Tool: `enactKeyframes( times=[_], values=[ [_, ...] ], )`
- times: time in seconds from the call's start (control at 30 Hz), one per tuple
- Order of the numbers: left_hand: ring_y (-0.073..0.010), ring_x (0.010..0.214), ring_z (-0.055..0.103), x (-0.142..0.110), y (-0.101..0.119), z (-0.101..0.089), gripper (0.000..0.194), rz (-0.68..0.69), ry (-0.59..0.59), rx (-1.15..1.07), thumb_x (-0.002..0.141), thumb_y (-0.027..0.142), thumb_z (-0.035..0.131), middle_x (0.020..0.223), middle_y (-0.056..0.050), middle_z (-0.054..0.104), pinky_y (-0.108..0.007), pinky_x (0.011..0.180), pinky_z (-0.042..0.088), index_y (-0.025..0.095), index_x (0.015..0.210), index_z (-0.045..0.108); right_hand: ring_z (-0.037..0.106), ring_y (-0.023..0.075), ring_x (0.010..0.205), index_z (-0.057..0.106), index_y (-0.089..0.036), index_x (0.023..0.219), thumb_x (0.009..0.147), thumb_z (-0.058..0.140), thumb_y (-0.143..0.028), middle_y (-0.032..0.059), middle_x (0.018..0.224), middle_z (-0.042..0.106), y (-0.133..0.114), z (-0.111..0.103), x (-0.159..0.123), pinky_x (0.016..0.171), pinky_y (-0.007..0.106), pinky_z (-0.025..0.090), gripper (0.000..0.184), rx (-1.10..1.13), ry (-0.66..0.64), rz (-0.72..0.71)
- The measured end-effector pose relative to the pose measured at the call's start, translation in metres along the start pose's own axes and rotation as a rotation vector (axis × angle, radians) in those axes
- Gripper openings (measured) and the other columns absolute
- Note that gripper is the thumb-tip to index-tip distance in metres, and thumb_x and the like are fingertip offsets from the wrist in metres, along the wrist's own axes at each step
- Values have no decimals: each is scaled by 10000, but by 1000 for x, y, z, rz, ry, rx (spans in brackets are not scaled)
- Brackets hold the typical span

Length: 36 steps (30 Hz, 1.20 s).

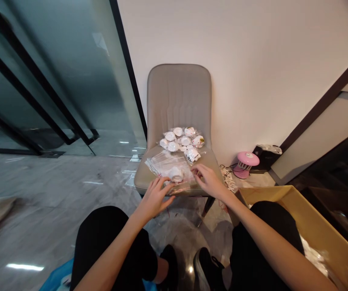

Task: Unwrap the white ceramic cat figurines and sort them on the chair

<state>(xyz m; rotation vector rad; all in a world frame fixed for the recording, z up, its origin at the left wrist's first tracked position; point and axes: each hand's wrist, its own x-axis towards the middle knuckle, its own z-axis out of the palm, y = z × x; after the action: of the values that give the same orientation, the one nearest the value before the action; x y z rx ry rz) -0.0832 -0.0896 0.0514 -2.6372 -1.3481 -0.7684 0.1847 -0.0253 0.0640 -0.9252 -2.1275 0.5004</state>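
Note:
A small white round piece, like a little cup or bowl [176, 174], lies in or on a clear plastic bag [180, 186] near the front of a chair seat. My left hand [155, 197] is at the bag's near left side, thumb and fingers apart, fingertips beside the white piece. At the right edge, my right hand [208, 180] has its fingertips closed together on the plastic. Flat clear bags [158, 161] lie fanned out just behind. Farther back on the seat is a cluster of several bagged white pieces [173, 146], some with coloured prints.
The padded grey-beige chair [179, 89] stands against a white wall. At right are a pink lamp-like device [246, 161], a black box [266, 155] and a yellow-sided carton [322, 222] holding white items. A glass door [101, 81] is on the left. Blue plastic [58, 277] lies by my leg.

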Motion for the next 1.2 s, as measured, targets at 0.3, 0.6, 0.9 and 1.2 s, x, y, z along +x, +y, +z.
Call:
enactKeyframes(
  times=[0.3,0.6,0.9,1.2],
  values=[
    [-299,1240,508,-2,0,-4,264,14,-39,38,910,289,617,1319,-108,544,-515,1070,447,250,1166,667,531,277,1162,554,-248,1320,822,596,-51,147,1366,460,-9,13,-33,925,416,516,538,-431,-240,-257],
    [-294,1282,504,-1,-8,-11,360,52,11,-13,907,248,612,1388,-101,542,-504,1059,464,285,1262,648,573,271,1102,630,-195,1167,982,519,-171,153,1276,618,30,32,-24,917,436,530,217,-516,-131,-444],
    [-348,1357,451,-12,-3,-18,514,160,-48,113,837,249,692,1487,-151,477,-558,1079,435,249,1337,573,621,233,1062,611,-205,1150,977,526,-149,111,1142,681,26,37,-23,919,400,544,201,-319,-42,-410],
    [-301,1297,519,4,-1,21,96,284,104,253,877,172,649,1374,-85,595,-573,1073,435,228,949,673,604,245,955,598,-215,1013,910,559,-88,79,964,659,31,38,-29,818,393,554,169,-320,-13,-286]
  ],
)
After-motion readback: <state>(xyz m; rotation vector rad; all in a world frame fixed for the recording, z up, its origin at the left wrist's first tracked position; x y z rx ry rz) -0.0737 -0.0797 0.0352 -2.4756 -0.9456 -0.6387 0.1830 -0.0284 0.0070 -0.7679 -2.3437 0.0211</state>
